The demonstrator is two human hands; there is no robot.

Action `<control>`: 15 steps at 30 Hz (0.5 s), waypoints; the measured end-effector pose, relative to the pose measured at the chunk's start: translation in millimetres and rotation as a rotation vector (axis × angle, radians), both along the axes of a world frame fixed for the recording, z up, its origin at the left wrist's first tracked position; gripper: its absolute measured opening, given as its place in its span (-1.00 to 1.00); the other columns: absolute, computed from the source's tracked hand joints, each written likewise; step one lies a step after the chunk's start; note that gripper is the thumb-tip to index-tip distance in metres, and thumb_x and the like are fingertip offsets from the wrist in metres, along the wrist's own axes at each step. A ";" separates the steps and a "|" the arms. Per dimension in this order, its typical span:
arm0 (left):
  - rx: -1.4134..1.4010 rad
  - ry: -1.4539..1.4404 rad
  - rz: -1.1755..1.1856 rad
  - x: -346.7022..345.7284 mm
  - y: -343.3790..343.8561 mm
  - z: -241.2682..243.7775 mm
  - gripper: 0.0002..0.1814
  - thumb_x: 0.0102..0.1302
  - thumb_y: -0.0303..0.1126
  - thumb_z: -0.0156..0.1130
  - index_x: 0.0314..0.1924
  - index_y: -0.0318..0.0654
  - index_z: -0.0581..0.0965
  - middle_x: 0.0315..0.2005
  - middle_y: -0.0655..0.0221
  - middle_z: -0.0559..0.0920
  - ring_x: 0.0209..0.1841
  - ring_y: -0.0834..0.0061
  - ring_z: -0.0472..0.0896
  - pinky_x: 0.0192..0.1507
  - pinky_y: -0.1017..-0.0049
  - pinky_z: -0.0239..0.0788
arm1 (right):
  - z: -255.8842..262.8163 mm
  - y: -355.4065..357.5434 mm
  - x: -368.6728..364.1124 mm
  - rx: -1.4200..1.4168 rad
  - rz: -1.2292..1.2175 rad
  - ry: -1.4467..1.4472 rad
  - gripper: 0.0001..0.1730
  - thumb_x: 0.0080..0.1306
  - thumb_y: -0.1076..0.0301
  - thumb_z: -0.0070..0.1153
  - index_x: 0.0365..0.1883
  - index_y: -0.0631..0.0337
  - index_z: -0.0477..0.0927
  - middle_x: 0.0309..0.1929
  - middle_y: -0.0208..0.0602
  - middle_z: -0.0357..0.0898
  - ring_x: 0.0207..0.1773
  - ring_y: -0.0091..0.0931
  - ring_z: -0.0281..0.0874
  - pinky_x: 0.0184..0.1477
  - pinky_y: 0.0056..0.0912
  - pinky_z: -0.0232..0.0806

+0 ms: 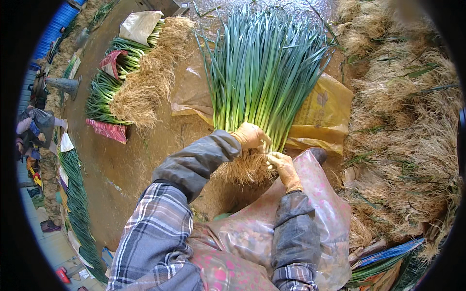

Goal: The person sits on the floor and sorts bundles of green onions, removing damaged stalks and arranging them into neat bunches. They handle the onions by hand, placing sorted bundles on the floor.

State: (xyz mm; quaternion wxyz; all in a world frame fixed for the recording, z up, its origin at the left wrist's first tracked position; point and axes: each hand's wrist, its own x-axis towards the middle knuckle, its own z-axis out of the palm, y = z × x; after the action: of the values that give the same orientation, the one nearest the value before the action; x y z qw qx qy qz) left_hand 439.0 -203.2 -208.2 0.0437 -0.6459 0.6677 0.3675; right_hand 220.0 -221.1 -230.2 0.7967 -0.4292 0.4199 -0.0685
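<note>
A big sheaf of leafy allium plants (267,69), like green garlic or leeks, lies fanned out before me, its blue-green leaves pointing away. The pale stalks narrow towards me and end in a tuft of tan roots (242,169). My left hand (251,136), in a tan glove, curls over the lower stalks, palm hidden. Close beside it, my right hand (283,167), also gloved, pinches at the stalk bases with thumb and fingers. Its fingertips nearly meet those of the left hand; the exact piece between them is too small to make out.
A yellow plastic sheet (320,112) lies partly under the sheaf. At left are wrapped, rooted bundles (145,69) and a long row of greens (74,182). Piled dry roots (404,127) flank me at right. Another person (38,127) is at far left. A plastic apron (251,232) covers my lap.
</note>
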 end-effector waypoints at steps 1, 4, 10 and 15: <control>-0.038 0.067 0.180 -0.2 -0.4 10.7 -0.61 0.28 -0.22 0.31 0.11 0.40 0.64 -0.25 0.35 0.76 -0.24 0.42 0.72 -0.17 0.41 0.55 | -2.5 -3.3 -4.1 -0.010 -0.003 0.032 -0.85 0.36 0.37 0.20 -0.22 0.28 0.66 -0.41 -0.47 0.61 -0.43 -0.68 0.51 -0.35 -0.66 0.37; -0.155 0.236 0.638 -1.1 19.9 20.6 -0.59 0.30 -0.18 0.29 0.17 0.13 0.61 -0.21 0.29 0.75 -0.22 0.35 0.73 -0.13 0.37 0.56 | -22.2 -3.7 0.8 -0.225 -0.072 0.201 -0.79 0.37 0.31 0.22 -0.18 0.30 0.66 -0.44 -0.36 0.65 -0.52 -0.62 0.55 -0.43 -0.56 0.41; 0.003 -0.248 0.423 -24.5 40.0 -1.0 -0.59 0.33 -0.01 0.15 -0.13 -0.20 0.65 -0.22 0.09 0.71 -0.09 0.07 0.68 -0.04 0.17 0.51 | -27.1 11.0 24.9 -0.262 -0.051 0.352 -0.72 0.36 0.20 0.24 -0.15 0.24 0.66 -0.41 -0.36 0.68 -0.43 -0.57 0.62 -0.34 -0.48 0.44; -0.043 -0.127 0.685 -36.9 17.4 -17.7 -0.66 0.21 -0.10 0.23 -0.45 -0.25 0.65 -0.47 0.08 0.68 -0.39 0.13 0.68 -0.34 0.14 0.51 | -37.4 15.6 32.0 -0.630 -0.111 0.220 -0.55 0.26 -0.01 0.31 -0.03 0.11 0.67 -0.22 -0.17 0.73 -0.20 -0.38 0.67 -0.17 -0.33 0.44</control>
State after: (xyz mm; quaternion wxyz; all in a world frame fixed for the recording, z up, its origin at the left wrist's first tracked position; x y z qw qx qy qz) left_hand 402.1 -185.8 -225.9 -0.0543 -0.8549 0.4155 0.3059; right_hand 252.0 -205.5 -267.5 0.5700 -0.6356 0.4842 -0.1913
